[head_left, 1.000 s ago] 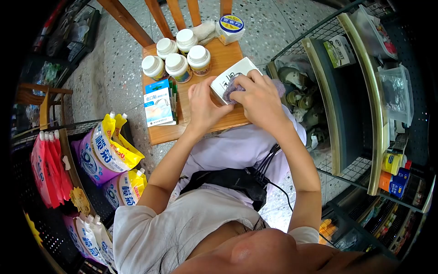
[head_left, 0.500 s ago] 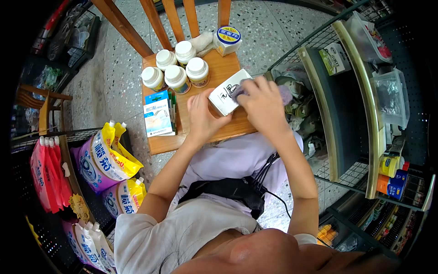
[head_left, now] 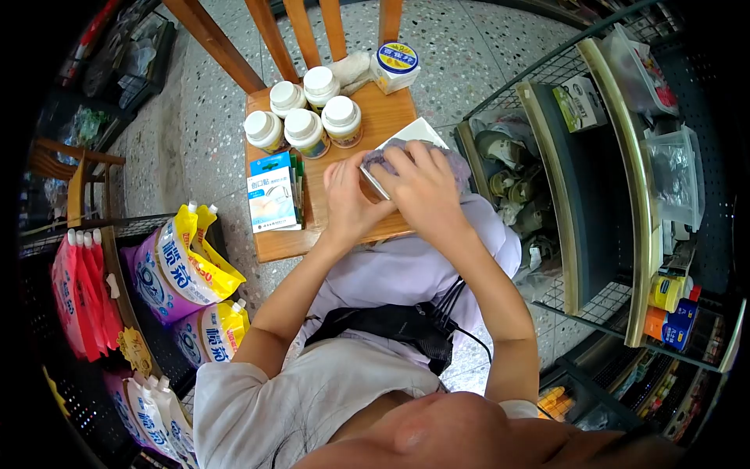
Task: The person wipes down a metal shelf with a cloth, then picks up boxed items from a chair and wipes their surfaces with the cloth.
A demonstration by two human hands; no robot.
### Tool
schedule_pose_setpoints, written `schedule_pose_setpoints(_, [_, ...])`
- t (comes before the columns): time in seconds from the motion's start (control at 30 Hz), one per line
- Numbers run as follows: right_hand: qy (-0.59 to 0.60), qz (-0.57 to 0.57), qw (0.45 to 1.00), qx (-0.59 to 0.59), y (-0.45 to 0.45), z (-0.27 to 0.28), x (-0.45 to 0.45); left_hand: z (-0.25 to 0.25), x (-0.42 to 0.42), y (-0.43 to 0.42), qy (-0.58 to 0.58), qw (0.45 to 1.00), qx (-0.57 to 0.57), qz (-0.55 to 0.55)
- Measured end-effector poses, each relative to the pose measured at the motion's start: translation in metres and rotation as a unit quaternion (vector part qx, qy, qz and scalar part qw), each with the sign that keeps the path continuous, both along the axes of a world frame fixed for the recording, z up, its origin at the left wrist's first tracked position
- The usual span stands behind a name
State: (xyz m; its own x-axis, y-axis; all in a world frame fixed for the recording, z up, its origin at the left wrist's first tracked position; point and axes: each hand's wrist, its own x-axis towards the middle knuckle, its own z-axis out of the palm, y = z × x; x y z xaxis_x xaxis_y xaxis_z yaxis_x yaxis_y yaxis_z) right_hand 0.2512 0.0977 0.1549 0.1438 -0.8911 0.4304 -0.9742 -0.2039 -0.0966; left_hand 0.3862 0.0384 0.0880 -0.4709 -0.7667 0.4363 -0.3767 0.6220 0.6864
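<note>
A white box lies at the right front part of the wooden chair seat, mostly covered by my hands. My left hand is closed around its left side. My right hand presses a greyish-purple cloth onto the top of the box, hiding the handwriting there. Left of the hands, several white-capped bottles stand in a cluster. A blue-and-white box of adhesive bandages is nearest my left hand, with green packs beside it.
Toward the chair back are a yellow-and-blue-topped box and a crumpled whitish cloth. Detergent pouches fill the left rack. On the right stands a metal shelf holding clear plastic bins.
My right hand has moved the cloth left and toward me across the box, covering the black handwriting that showed before. My left hand keeps its hold on the box.
</note>
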Motion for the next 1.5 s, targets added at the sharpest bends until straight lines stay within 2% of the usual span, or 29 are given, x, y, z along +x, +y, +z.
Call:
schedule_pose_setpoints(0.57, [-0.088,0.025,0.991,0.097,0.015,0.019,-0.025,0.001,0.0,0.001,-0.018,1.0,-0.013,0.001])
schedule_pose_setpoints(0.67, [-0.061,-0.015,0.993,0.098,0.017,0.024,-0.038,0.001,0.0,0.001,-0.022,1.0,-0.015,0.003])
schedule_pose_setpoints(0.77, [0.034,-0.138,0.989,0.046,0.015,0.023,-0.052,0.001,0.002,-0.001,-0.035,0.999,0.008,-0.002])
schedule_pose_setpoints(0.83, [-0.008,-0.162,0.987,-0.006,0.012,0.024,-0.051,0.002,0.004,0.0,-0.054,0.997,0.052,-0.008])
schedule_pose_setpoints(0.87, [-0.029,-0.174,0.984,-0.031,0.011,0.025,-0.05,0.002,0.003,0.0,-0.043,0.999,0.029,-0.001])
schedule_pose_setpoints(0.93, [-0.054,-0.124,0.99,-0.031,0.007,0.024,-0.036,0.001,0.001,0.0,-0.022,1.0,-0.016,0.009])
schedule_pose_setpoints(1.1, [-0.08,0.013,0.997,-0.015,-0.005,-0.008,0.0,0.003,0.003,-0.001,-0.026,1.0,0.004,-0.005])
schedule_pose_setpoints(1.3, [-0.005,-0.012,1.0,0.001,-0.006,-0.005,0.0,-0.002,0.002,0.0,-0.013,1.0,-0.011,0.005])
schedule_pose_setpoints(1.5, [0.046,-0.083,0.995,0.003,-0.016,-0.004,-0.016,0.001,0.002,0.0,-0.013,1.0,-0.01,0.004])
